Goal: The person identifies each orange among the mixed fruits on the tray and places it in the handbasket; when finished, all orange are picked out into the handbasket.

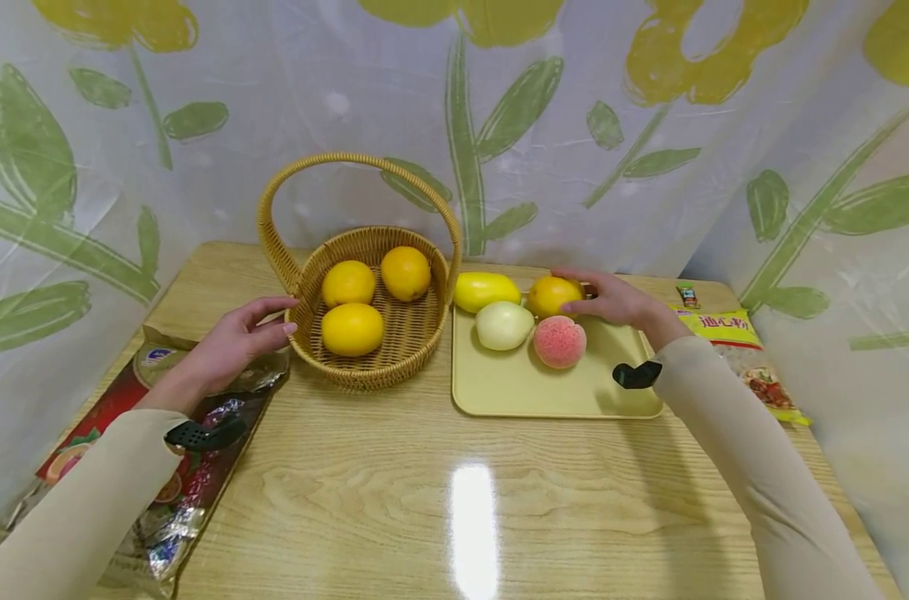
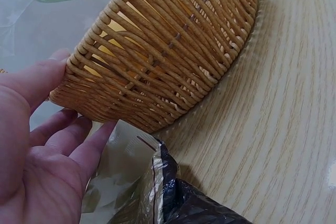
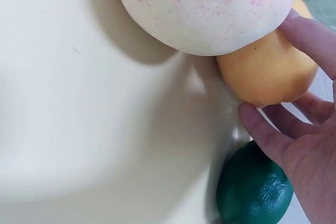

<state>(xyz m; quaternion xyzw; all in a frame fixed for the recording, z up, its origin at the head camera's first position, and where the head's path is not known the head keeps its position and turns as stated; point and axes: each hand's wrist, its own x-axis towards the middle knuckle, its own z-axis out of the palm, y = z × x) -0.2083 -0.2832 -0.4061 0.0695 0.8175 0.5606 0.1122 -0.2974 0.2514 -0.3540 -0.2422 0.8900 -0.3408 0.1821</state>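
My left hand (image 1: 237, 337) touches the outside of a wicker basket (image 1: 364, 379) near the foot of its hoop handle. In the left wrist view, its thumb (image 2: 47, 74) meets the rim and the other fingertips rest against the wall. Three orange-yellow fruits (image 1: 352, 329) lie inside. My right hand (image 1: 607, 298) holds an orange (image 1: 556, 296) at the back of a pale yellow tray (image 1: 529, 396), thumb in front and fingers behind. A peach (image 1: 560, 342), a pale round fruit (image 1: 504, 325) and a long yellow fruit (image 1: 487, 292) surround it.
A dark green fruit (image 3: 254, 184) shows below the fingers in the right wrist view. On the left lies a large dark red foil bag (image 1: 184, 492). To the right are a yellow snack bag (image 1: 746, 358) and a small packet (image 1: 687, 295). A flowered curtain (image 1: 529, 183) stands behind.
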